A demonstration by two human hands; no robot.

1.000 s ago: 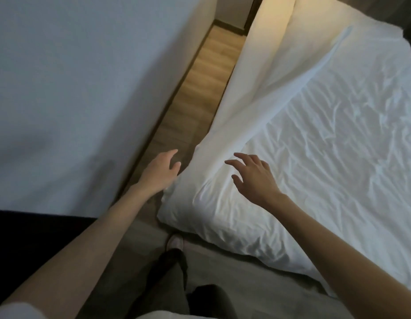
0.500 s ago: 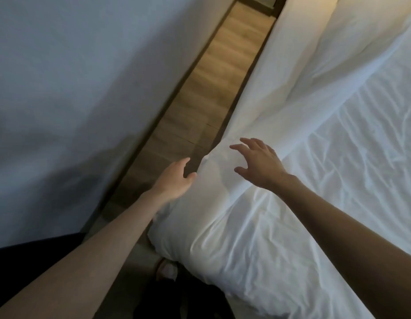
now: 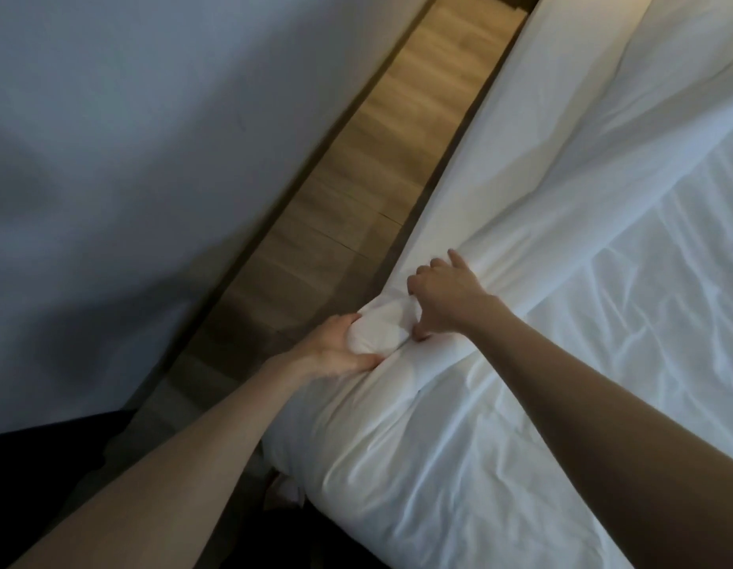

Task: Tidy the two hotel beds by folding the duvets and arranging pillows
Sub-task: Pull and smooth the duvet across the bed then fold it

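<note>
At the near corner of the bed [image 3: 603, 384], the left grip [image 3: 336, 349] clutches the bunched end of the white duvet [image 3: 582, 178] — the right grip [image 3: 445, 299], just beside, pinches its folded edge.

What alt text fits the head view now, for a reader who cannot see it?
The left hand and right hand grip a bunched corner of the white duvet. A wood floor strip and a grey wall run alongside on the left.
</note>
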